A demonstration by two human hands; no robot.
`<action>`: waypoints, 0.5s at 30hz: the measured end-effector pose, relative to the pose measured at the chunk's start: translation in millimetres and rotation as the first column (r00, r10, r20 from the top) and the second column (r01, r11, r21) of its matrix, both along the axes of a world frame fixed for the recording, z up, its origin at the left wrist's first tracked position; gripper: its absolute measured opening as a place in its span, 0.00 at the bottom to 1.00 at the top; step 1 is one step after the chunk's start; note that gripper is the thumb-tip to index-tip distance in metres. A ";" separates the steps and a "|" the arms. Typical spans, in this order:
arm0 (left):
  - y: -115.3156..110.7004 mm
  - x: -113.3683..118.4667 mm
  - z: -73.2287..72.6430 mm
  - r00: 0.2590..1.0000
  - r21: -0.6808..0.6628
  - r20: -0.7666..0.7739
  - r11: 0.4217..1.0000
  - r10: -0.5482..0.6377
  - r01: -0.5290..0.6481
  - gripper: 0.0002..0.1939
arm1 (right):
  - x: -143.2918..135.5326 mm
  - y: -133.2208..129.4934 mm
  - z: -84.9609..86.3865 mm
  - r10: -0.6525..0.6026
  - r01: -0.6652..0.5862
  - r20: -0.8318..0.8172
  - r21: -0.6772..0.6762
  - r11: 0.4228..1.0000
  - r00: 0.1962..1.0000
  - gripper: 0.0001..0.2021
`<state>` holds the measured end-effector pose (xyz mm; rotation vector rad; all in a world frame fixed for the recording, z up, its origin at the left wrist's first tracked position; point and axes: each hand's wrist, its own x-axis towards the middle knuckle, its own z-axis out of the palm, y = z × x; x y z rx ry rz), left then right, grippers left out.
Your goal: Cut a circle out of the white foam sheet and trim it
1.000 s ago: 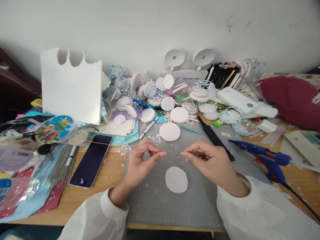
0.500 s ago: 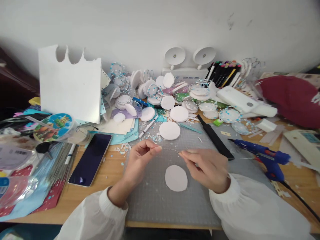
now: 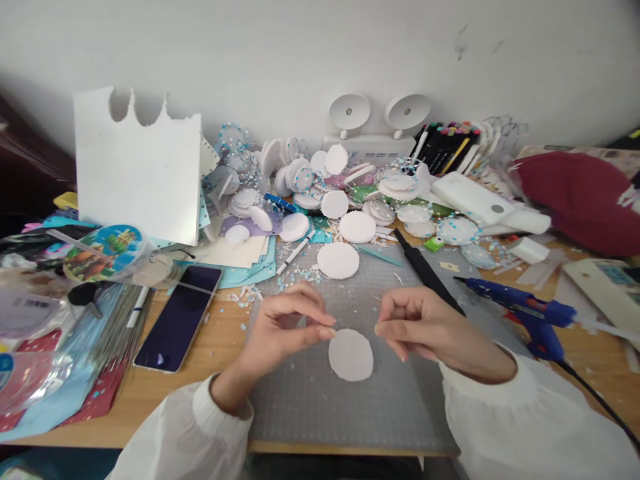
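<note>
My left hand (image 3: 287,323) hovers over the grey cutting mat (image 3: 300,413), thumb and forefinger tips brought together just left of a white foam disc (image 3: 351,355). To the right of that disc, my right hand (image 3: 425,327) is closed with thumb against curled fingers. Anything pinched in either hand is too thin to make out, and no strand shows between them. The disc lies flat on the mat below the fingertips, with another white disc (image 3: 338,260) behind the hands.
Several white discs and beaded rings (image 3: 400,187) are heaped at the back. On the right lie a black tool (image 3: 425,270) and a blue glue gun (image 3: 520,303) with its cord. A phone (image 3: 179,320), thin wires (image 3: 113,327) and a plastic tub (image 3: 107,253) occupy the left.
My hands held a thin strand stretched between them; now they are farther apart and the strand is not visible. Both came nearer the front disc's height, my right hand moving rightward.
</note>
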<state>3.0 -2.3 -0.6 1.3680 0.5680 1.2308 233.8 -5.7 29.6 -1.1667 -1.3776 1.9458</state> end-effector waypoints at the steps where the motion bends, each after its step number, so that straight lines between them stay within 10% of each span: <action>1: -0.1 -0.6 0.7 1.000 0.012 -0.016 1.000 0.006 -0.006 0.12 | -0.1 0.3 -0.5 0.008 -0.008 -0.013 -0.017 1.000 1.000 0.14; 15: -0.9 -3.1 4.8 0.995 0.073 -0.074 0.995 0.073 -0.068 0.07 | -1.1 3.7 -5.8 0.084 -0.083 0.028 -0.020 0.996 0.996 0.15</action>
